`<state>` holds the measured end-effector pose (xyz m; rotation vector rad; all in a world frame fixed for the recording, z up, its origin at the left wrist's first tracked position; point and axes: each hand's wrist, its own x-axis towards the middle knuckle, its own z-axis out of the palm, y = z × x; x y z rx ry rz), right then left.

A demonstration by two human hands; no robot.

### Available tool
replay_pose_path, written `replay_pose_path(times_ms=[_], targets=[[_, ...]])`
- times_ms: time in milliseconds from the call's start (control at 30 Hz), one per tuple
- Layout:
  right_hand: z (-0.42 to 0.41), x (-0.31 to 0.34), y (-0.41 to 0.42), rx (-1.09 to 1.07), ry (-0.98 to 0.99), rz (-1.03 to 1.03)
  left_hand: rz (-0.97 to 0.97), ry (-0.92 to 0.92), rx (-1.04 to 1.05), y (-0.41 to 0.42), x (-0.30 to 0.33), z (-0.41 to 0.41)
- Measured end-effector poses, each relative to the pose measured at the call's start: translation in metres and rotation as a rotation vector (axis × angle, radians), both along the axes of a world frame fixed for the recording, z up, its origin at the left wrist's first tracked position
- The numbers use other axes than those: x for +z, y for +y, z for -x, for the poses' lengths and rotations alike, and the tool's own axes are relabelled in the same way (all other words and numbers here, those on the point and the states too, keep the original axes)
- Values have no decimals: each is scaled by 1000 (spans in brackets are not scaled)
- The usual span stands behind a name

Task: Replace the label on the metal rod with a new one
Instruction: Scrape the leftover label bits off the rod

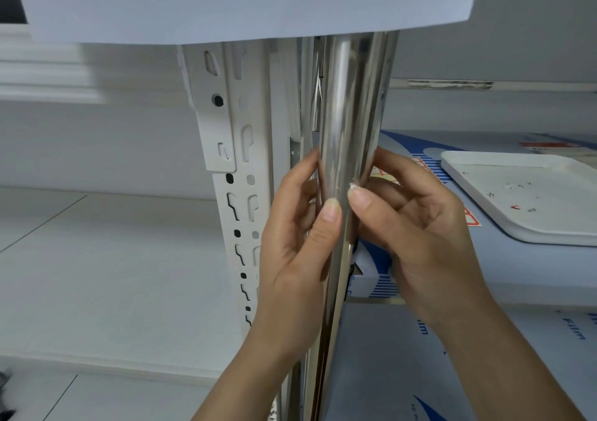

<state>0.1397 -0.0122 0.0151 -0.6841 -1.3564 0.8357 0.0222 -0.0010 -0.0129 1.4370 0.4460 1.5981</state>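
A shiny upright metal rod runs from the top shelf down past the bottom of the view. My left hand wraps round its left side, thumb pressed on the front. My right hand curls round its right side, thumb tip on the rod. A small white scrap of label residue sticks to the rod just above my right thumb. No whole label is visible on the rod.
A white slotted rack upright stands just left of the rod. A white tray with several tiny label scraps lies on the blue-printed shelf surface at right. A white sheet hangs overhead.
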Motion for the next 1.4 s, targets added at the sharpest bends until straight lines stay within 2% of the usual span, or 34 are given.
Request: replay_pose_path(times_ms=[233, 600, 900, 1400], targets=[[-11, -4, 1, 129, -6, 52, 46, -45, -165, 1, 4, 1], [-5, 0, 1, 133, 77, 69, 75, 0, -64, 6, 9, 9], [-7, -1, 2, 136, 124, 82, 98, 10, -132, 7, 10, 10], [-3, 1, -1, 123, 56, 59, 91, -3, -82, 8, 11, 8]])
